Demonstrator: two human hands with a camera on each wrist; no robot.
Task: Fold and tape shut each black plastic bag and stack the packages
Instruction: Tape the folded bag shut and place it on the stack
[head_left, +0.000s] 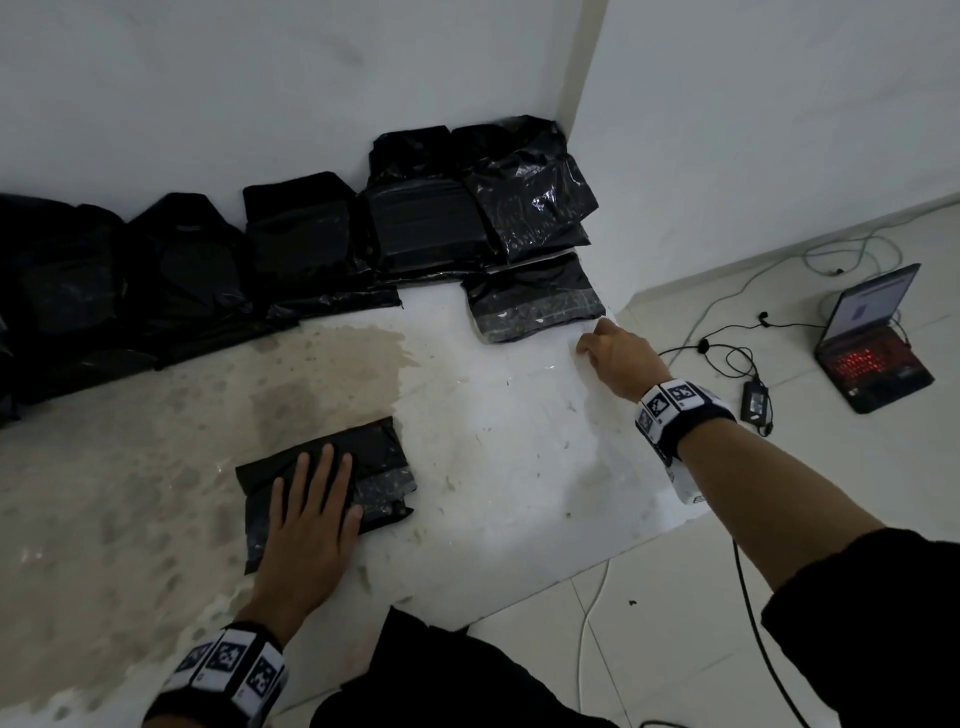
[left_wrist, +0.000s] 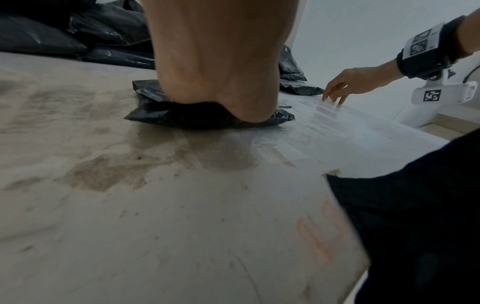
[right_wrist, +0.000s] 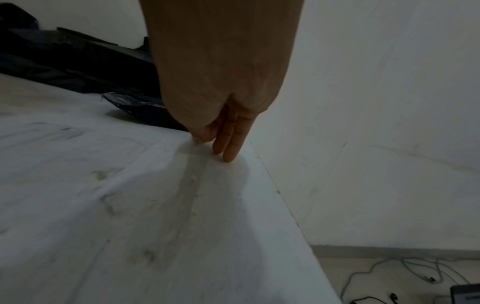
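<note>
A folded black plastic bag package (head_left: 332, 483) lies flat on the near middle of the white, stained desk (head_left: 156, 467), its long axis running from near left to far right, with a greyish taped strip showing at its right end. The left hand (head_left: 306, 519) lies palm-down on top of it, fingers straight and spread, pressing it onto the desk; in the left wrist view the heel of the palm sinks into the crumpled plastic. The right hand (head_left: 615, 358) reaches to the far right edge of the desk, its fingers bent downward with the tips touching the desk surface (right_wrist: 228, 156); whether they pinch a clear strip there I cannot tell. Just beyond that hand lies a second black taped package (head_left: 535, 301), its long axis roughly across the view, and behind it a row of black plastic bags and packages (head_left: 260, 249) is banked along the white wall (head_left: 260, 78), piled highest in the corner. The desk top carries a broad brownish stain (head_left: 322, 374) and faint reddish marks near its front edge, not readable. On the pale tiled floor (head_left: 779, 519) to the right sits an open laptop with a red-lit keyboard (head_left: 872, 353) among loose cables. Both wrists wear black bands with black-and-white square code tags (head_left: 675, 405).
</note>
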